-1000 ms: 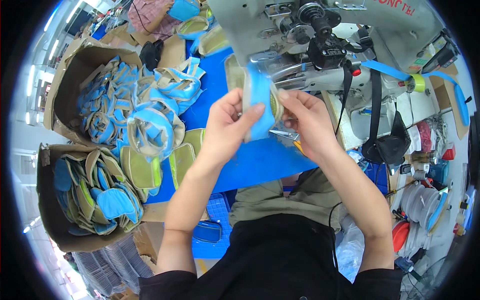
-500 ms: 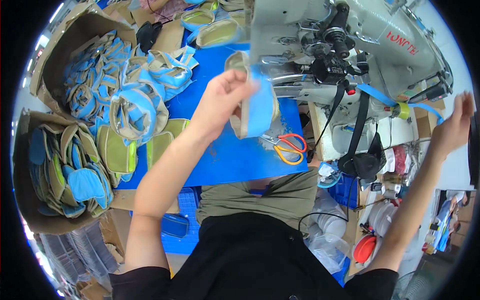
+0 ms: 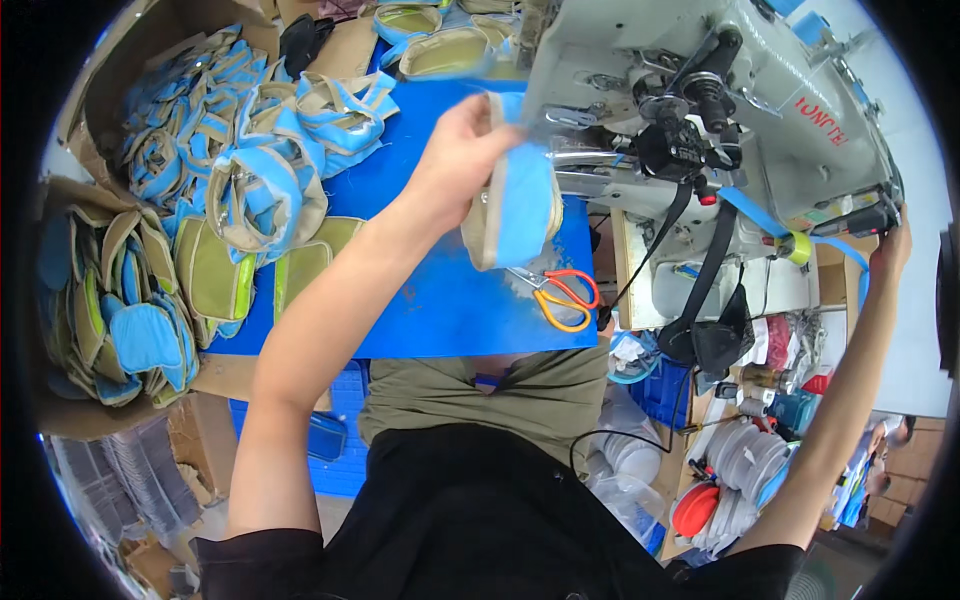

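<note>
My left hand [image 3: 462,160] pinches the upper edge of a looped fabric band [image 3: 524,208], blue with beige edging. The band hangs at the working end of a pale industrial sewing machine [image 3: 790,90], above the blue tabletop. Some of its far side is hidden by the fingers and blurred. My right hand [image 3: 893,248] is raised at the machine's far right end, beside its edge; its fingers are mostly hidden there. A narrow blue strip [image 3: 748,212] runs through a yellow roller [image 3: 795,247] near that hand. Scissors [image 3: 562,298] with red and orange handles lie below the band.
Left stand a cardboard box [image 3: 100,90] of blue and beige bands and another box [image 3: 90,425] of green and blue fabric pieces. More loops [image 3: 268,205] and green panels [image 3: 215,275] lie on the blue tabletop [image 3: 440,320]. Black straps [image 3: 712,265] hang under the machine.
My right hand has moved in to the machine's right end from farther right. My left hand and the band have shifted slightly up and right. The whole view has turned a little.
</note>
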Demonstrator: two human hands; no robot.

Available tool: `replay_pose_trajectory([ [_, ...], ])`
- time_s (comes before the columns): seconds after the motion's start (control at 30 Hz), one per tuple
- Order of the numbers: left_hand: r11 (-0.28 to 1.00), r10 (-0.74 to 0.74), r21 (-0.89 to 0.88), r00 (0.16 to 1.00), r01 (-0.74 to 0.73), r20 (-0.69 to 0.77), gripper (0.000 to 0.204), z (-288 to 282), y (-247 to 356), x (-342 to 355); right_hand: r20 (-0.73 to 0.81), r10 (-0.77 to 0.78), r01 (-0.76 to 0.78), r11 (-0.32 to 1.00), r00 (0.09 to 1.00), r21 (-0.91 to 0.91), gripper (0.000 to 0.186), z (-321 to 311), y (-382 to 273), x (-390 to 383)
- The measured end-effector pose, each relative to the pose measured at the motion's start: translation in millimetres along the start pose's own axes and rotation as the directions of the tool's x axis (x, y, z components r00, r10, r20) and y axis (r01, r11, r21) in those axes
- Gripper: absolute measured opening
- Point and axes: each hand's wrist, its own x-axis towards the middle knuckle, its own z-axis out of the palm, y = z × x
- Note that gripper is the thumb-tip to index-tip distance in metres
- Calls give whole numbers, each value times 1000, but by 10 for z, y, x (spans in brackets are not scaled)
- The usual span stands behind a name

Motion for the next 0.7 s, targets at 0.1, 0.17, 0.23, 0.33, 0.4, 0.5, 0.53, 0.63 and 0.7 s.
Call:
replay_pose_trajectory([
  [0.1, 997, 63, 46, 995, -59, -71, 40, -96, 81, -166, -145, -577, 498, 786, 804, -367, 41, 727, -91, -1980],
  [0.17, 996, 88, 44, 992, -84, -90, 41, -27, 92, -229, 257, -402, 477, 714, 879, -512, 32, 784, 149, -3399],
  [0.23, 993, 114, 53, 989, -109, -97, 41, -82, 67, -312, 783, -6, 388, 871, 622, -302, 37, 1046, 166, -4589],
  [0.33, 989, 145, 42, 986, -142, -82, 38, -170, 76, -470, 923, -18, 546, 811, 385, -212, 66, 1289, 730, -5261],
  [0.4, 996, 95, 7, 992, -94, -86, 37, -230, 98, -536, 925, 68, 590, 753, 373, -293, 70, 1339, 967, -5297],
  [0.5, 997, 80, -6, 993, -81, -85, 39, -230, 99, -567, 928, 113, 642, 692, 355, -330, 78, 1416, 1030, -5261],
  [0.53, 997, 82, -5, 993, -83, -89, 39, -225, 73, -577, 924, 166, 620, 699, 344, -356, 79, 1439, 986, -5237],
  [0.63, 995, 86, -38, 993, -90, -84, 43, -216, -52, -528, 918, 217, 598, 704, 333, -383, 82, 1371, 1048, -5268],
  [0.7, 996, 78, -41, 991, -83, -113, 46, -165, -102, -525, 908, 249, 549, 732, 338, -405, 85, 1263, 1134, -5341],
])
